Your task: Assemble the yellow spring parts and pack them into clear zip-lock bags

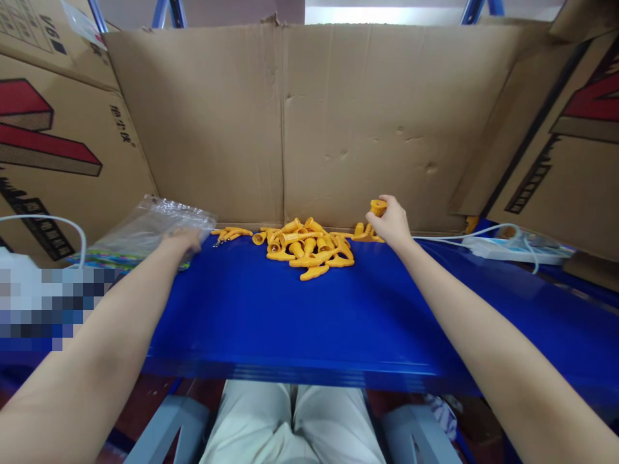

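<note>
My right hand (393,222) is raised near the cardboard at the back, its fingers closed round a yellow plastic piece (378,207) with a round, flat top. Just below it, more yellow parts (360,233) stand at the back edge. My left hand (186,238) is over the clear plastic bags (149,225) at the left; its fingers are blurred, and whether they grip a bag I cannot tell. Between the hands lies a heap of yellow T-shaped plastic handles (309,248) with hollow ends. Left of the heap are slim yellow pieces (235,232) with small metal tips.
A blue table (290,316) is walled at the back by a cardboard sheet (362,122). Printed cartons stand at left (58,148) and right (575,167). A white power strip (517,250) with cables lies at the right; another white cable (58,222) loops at the left.
</note>
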### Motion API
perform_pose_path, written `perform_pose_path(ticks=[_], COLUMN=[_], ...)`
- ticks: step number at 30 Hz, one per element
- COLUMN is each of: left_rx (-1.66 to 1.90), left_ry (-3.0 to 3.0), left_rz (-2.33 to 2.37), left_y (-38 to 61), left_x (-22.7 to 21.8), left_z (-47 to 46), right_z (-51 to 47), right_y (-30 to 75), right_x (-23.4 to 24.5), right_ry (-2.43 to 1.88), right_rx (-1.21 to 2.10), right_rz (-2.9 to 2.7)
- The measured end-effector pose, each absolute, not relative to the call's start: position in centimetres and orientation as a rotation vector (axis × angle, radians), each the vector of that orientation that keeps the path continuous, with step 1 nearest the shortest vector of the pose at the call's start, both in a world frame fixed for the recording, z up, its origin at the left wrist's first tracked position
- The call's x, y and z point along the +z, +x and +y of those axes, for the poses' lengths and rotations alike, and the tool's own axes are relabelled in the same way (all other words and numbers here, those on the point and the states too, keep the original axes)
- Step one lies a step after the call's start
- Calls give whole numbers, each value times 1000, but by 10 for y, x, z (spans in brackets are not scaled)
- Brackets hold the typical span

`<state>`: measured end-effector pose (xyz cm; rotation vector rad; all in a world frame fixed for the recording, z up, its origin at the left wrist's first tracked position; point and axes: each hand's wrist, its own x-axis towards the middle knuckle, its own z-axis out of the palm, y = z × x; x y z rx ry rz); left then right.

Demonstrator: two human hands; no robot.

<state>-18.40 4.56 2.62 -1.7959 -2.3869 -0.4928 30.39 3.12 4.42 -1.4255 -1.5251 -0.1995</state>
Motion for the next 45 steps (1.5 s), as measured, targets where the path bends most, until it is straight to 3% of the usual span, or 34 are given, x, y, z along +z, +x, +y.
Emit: perform_pose_path(ticks=[3,6,11,16,20,23,26,28,31,34,45], left_rx=[-86,-7,-481,-588,-656,-601,-433,-220,45,46,170], left_ry=[-1656,-1746,-2357,-2538,-2296,-2185,-2217,-2382,-2664,-2827,-2823], left_rz=[-2493,-2483,-1783,-1378,-1449,-1547,-1638,-1742,-1889,-1957,-1923], left_y=[-177,-161,-87,-1,19,21,26,29,30,26,14], left_x=[31,45,83,110,110,107,109,113,118,120,108], left_z=[37,36,20,-12,-23,-32,-43,-47,-47,-44,-34], right_z=[19,12,-1,-22,-33,-36,-36,-38,-40,-38,-20], right_y=[299,291,258,220,215,220,221,219,213,211,220], right_x=[46,54,81,102,105,104,102,100,94,88,60], right_ry=[-1321,-1264,-1046,-683,-652,-898,-1191,-1259,-1175,-1044,-895], right_rx=[-307,-336,-307,-327,-378,-352,-271,-384,-757,-964,-840], right_rz=[-1524,-1549,-1775,-2155,-2269,-2372,-2535,-2589,-2544,-2458,-2670])
